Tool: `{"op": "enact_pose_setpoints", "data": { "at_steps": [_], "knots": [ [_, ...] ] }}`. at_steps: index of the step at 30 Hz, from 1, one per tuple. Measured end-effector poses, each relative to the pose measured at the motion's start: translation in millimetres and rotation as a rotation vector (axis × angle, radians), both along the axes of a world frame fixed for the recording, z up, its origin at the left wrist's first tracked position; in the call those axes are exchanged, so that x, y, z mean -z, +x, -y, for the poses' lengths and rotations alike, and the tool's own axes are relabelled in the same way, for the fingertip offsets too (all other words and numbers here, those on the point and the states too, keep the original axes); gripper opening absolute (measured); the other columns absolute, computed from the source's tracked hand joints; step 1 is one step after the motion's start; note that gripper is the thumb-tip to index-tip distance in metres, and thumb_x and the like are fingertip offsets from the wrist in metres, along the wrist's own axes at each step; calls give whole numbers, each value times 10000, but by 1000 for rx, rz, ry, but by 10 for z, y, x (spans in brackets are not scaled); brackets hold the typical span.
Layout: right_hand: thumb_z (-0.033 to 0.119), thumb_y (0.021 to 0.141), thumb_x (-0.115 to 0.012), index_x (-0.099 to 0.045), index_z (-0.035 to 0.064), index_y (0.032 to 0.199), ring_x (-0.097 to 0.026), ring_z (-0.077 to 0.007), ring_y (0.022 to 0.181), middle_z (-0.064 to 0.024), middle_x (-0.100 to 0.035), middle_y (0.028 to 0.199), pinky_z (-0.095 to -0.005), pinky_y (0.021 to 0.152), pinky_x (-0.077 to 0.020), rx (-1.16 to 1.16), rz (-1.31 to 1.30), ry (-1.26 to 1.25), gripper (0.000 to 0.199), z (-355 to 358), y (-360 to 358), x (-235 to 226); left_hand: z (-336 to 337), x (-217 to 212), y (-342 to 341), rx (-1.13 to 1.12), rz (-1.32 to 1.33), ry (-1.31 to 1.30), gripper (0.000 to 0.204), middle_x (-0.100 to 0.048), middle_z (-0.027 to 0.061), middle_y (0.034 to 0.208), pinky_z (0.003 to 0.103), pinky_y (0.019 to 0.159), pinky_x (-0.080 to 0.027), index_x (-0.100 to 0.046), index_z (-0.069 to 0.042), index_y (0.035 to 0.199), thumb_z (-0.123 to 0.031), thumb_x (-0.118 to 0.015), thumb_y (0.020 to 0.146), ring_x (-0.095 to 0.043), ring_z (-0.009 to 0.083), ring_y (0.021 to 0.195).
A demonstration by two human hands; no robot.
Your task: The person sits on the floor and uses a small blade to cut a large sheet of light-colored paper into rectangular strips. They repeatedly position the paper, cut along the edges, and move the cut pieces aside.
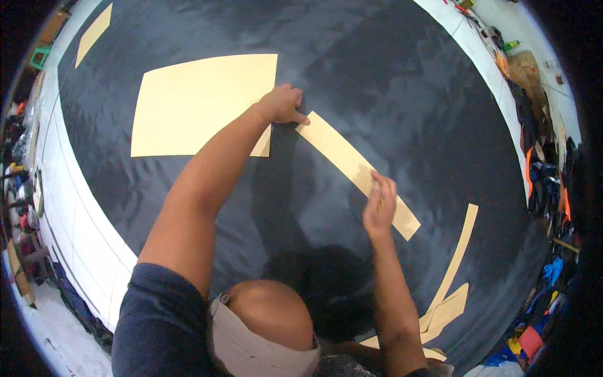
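Observation:
A long pale-yellow paper strip (342,154) lies slanted on a large black sheet (402,75). My left hand (282,105) reaches over the right edge of a big pale-yellow paper panel (195,103). Its thumb rests on the strip's upper end, apart from the bent fingers. Beside the strip's lower half is my right hand (380,204), fingers loosely bent and reaching over the strip's edge; it is open. Whether those fingertips press on the paper is hard to see. My left forearm hides part of the panel's lower edge.
At the lower right lie a narrow curved strip (461,242) and several overlapping paper pieces (449,311), partly behind my right forearm. Another yellow piece (94,34) sits at the far left. White floor (81,207) borders the sheet, with cluttered items along both sides.

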State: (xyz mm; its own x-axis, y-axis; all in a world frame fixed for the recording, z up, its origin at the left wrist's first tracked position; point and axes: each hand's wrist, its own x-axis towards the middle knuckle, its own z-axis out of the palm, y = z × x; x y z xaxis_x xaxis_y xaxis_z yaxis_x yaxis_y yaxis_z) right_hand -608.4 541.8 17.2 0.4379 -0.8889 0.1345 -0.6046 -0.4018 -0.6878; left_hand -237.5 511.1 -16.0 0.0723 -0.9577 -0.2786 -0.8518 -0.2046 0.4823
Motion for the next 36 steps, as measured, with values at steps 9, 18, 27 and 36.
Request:
{"op": "enact_pose_setpoints", "data": {
  "at_steps": [9,18,27,36],
  "knots": [
    [170,1006,-582,-700,11,1157,-682,-331,1075,-191,-703,1169,-400,947,-522,-219,137,283,249,276,1302,105,-7,-40,-60,-28,-9,15,605,-601,163,1180,478,928,-512,-631,-85,1023,-521,-891,694,-592,386,1139],
    [162,978,-628,-724,43,1123,-710,-353,978,-183,-738,1061,-413,889,-548,-227,134,346,210,264,1487,159,-59,-19,-3,-16,-26,-16,626,-587,184,1103,489,869,-500,-607,-70,1021,-539,-876,707,-583,417,1068],
    [168,970,-643,-732,59,1105,-702,-357,1005,-169,-741,1086,-431,893,-545,-297,108,242,196,306,1543,189,-10,-61,-25,-8,6,26,617,-586,182,1126,486,871,-500,-608,-73,1026,-519,-886,703,-592,413,1078],
    [145,970,-623,-715,33,1090,-681,-361,1036,-173,-731,1085,-436,920,-527,-388,32,85,188,345,1544,160,30,-50,-30,-4,36,54,645,-595,199,1139,502,878,-507,-620,-73,1043,-541,-888,688,-598,419,1078]
  ]
}}
